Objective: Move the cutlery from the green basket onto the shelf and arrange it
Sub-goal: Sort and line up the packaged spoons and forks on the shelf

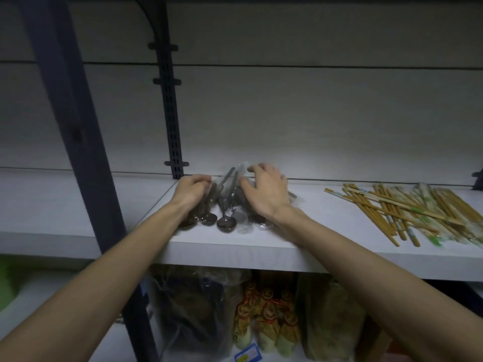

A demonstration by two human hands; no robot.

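The spoons (224, 205) are lying on the shelf (235, 249) between my left hand (192, 190) and my right hand (266, 193); the chopsticks (407, 212) are lying well apart on the right.

No legible text; blue tag (247, 354) below too blurred

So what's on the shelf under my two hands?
A pile of metal spoons in clear wrap lies on the shelf, bowls toward you. The left hand and right hand cover the outer spoons, so their count stays hidden.
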